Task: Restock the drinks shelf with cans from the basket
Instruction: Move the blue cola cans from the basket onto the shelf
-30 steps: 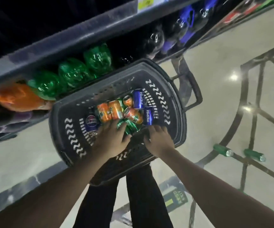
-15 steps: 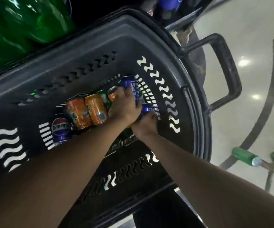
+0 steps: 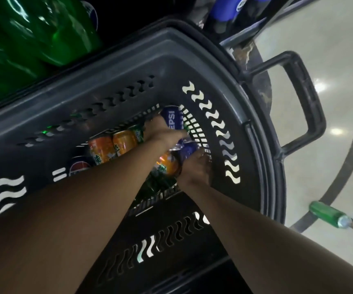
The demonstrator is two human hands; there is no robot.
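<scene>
Both hands have gone slightly deeper into the basket since half a second ago, and the view has closed in on its right end. Left hand (image 3: pixel 160 134) reaches to the far right corner of the basket floor, its fingers curled round a blue Pepsi can (image 3: pixel 172 117) that lies just right of centre in the frame. Right hand (image 3: pixel 194 168) sits just below it, fingers wrapped on a second blue can (image 3: pixel 187 150), with an orange can (image 3: pixel 167 164) touching that hand on its left side. Dark grey basket (image 3: pixel 129 66) fills the middle of the frame, with wave-shaped slots in its walls and a loop handle (image 3: pixel 307 107) sticking out at the right. Left of the hands, two more orange cans (image 3: pixel 114 145) lie side by side on the basket floor, a green can (image 3: pixel 138 133) beyond them, and a Pepsi can end (image 3: pixel 79 166) faces up at centre left. Green bottles (image 3: pixel 33 32) fill the upper left of the frame, and blue-capped bottles (image 3: pixel 224 11) sit at the top centre. On the pale floor (image 3: pixel 319 39) at lower right lies a green can (image 3: pixel 328 214) on its side.
</scene>
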